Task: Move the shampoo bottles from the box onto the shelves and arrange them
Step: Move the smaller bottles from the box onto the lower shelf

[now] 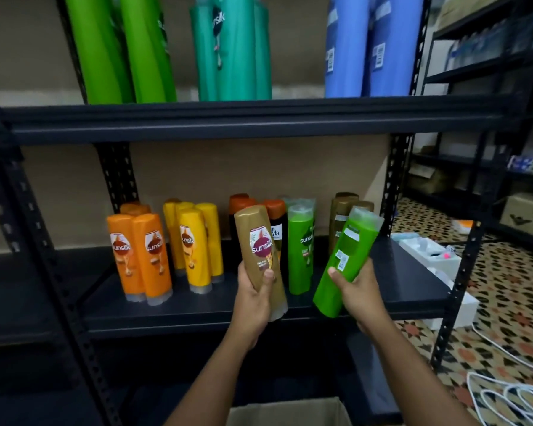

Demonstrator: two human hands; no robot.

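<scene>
Your left hand point(254, 298) grips the brown bottle point(260, 259), near upright. Your right hand point(356, 292) grips the green bottle point(345, 262), long axis tilted toward one o'clock, its green row point(300, 247) at eleven o'clock, nearest your right hand.

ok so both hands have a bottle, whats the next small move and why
Probably set the green bottle in the right hand down upright beside the green ones on the lower shelf. It is tilted, near them, and the bottles there stand grouped by colour.
</scene>
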